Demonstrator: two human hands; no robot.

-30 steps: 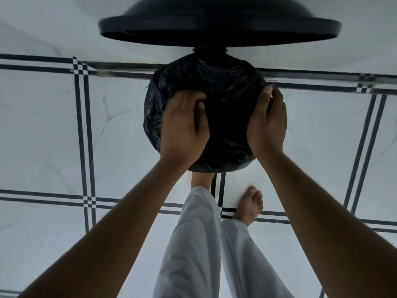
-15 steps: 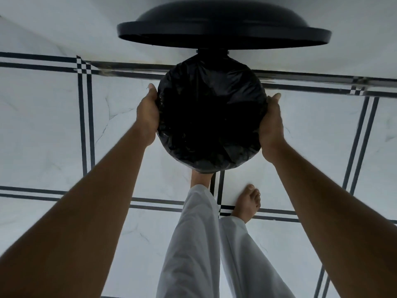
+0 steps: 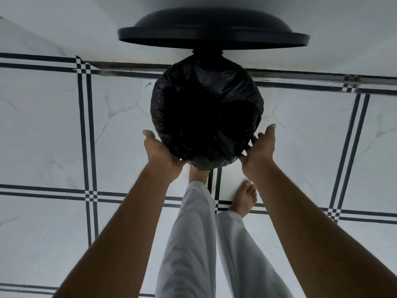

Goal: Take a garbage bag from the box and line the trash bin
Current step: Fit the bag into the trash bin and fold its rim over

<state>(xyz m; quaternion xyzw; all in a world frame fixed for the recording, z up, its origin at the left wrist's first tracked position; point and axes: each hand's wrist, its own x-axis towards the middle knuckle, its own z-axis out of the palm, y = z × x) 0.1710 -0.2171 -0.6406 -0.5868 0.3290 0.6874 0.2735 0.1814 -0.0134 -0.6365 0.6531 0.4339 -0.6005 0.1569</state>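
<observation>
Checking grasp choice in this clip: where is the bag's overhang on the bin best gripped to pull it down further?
Probably the loose fold of the garbage bag at the near rim, taken from both sides at once. That is where the left hand and right hand already cup it, and the raised lid blocks the far side.

hands (image 3: pixel 160 150) lower — now at near rim
</observation>
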